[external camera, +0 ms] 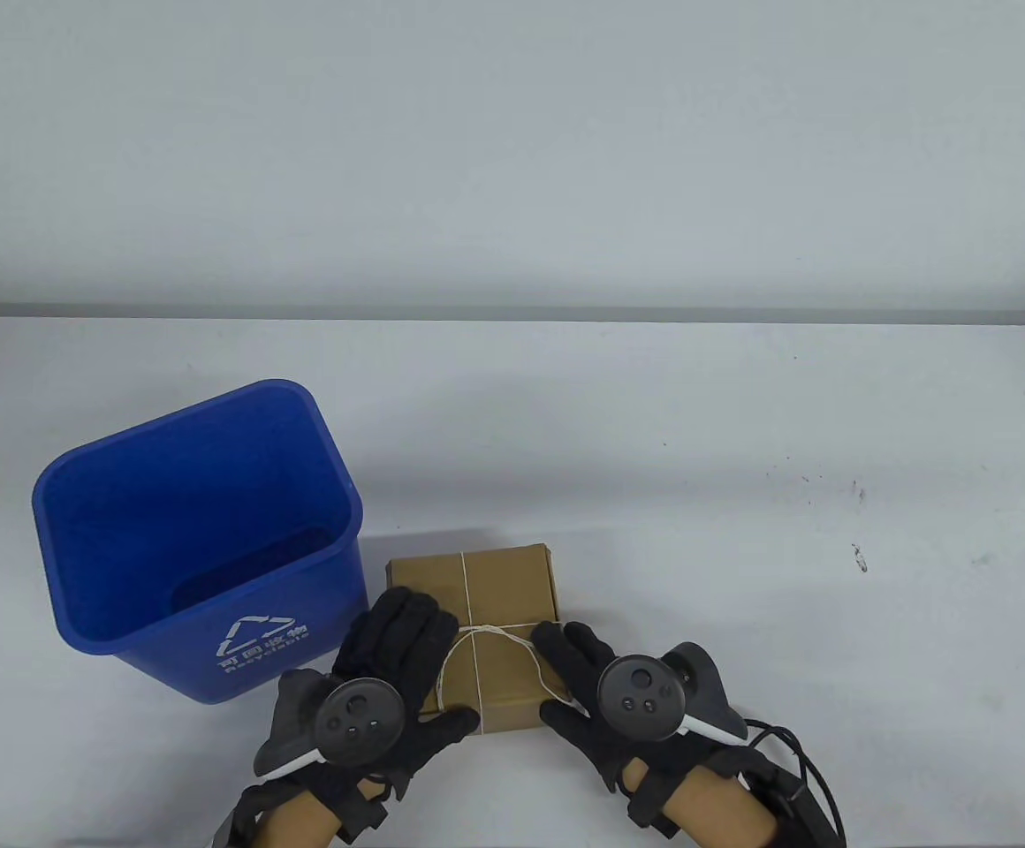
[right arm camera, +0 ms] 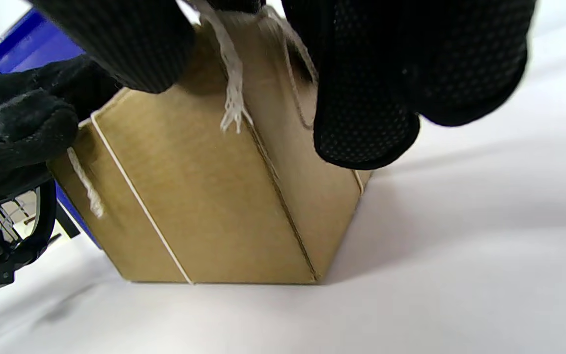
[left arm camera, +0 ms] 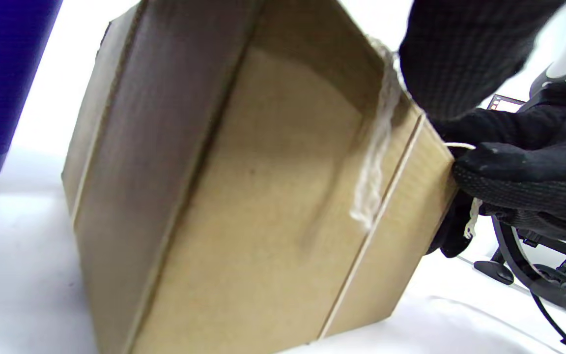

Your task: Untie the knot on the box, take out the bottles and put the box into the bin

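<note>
At lower left of the table view we see a blue bin (external camera: 199, 539), its front printed with a white recycling triangle, Chinese characters and "Recyclable"; its inside shows only bare blue walls. Just right of it, at bottom centre, lies the closed cardboard box (external camera: 473, 636), tied crosswise with white string (external camera: 470, 601). Our left hand (external camera: 384, 680) rests on the box's left part with fairly straight fingers. Our right hand (external camera: 583, 685) sits at its right edge. The left wrist view shows what the table view hides: right-hand fingers (left arm camera: 519, 167) pinching a string end at the box's corner.
</note>
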Demonstrator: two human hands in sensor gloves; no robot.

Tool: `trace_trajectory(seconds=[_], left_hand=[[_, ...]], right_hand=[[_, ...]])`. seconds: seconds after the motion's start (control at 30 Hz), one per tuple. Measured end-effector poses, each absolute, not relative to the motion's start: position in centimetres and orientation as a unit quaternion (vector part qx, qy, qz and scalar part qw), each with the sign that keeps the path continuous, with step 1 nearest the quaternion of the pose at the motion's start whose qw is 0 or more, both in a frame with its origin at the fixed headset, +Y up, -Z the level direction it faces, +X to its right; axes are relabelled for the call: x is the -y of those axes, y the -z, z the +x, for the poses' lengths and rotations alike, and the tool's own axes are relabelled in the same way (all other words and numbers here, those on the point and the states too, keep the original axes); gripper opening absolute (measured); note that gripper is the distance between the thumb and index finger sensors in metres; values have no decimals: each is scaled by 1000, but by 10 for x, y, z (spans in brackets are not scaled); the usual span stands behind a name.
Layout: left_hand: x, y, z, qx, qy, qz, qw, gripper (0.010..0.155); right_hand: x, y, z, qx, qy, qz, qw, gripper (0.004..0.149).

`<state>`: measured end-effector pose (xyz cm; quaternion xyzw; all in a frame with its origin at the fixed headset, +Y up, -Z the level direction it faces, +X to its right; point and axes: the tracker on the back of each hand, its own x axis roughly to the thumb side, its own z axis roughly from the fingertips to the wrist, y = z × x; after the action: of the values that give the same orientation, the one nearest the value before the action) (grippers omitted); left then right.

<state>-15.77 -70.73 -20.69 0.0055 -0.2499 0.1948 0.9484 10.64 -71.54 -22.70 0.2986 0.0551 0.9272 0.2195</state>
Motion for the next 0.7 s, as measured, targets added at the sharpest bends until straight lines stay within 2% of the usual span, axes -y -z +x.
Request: trace_trajectory(seconds=[0.17, 0.23, 0.33, 0.47, 0.7], left_hand=[[695, 217, -148, 254, -189, 0, 949, 97], [696, 223, -144, 240, -172, -33, 955, 100], [705, 232, -139, 238, -175, -90, 951, 102], [709, 231, -142, 247, -189, -54, 949, 102], [717, 232, -148, 276, -213, -41, 936, 101]], right_hand=[[705, 226, 112, -15, -931, 289, 224, 72], [702, 225, 114, -6, -933, 281, 222, 71], [699, 225, 118, 9, -940, 262, 217, 61], [695, 228, 124, 26, -943, 248, 220, 42], [692, 237, 139, 13, -942, 234, 241, 39]])
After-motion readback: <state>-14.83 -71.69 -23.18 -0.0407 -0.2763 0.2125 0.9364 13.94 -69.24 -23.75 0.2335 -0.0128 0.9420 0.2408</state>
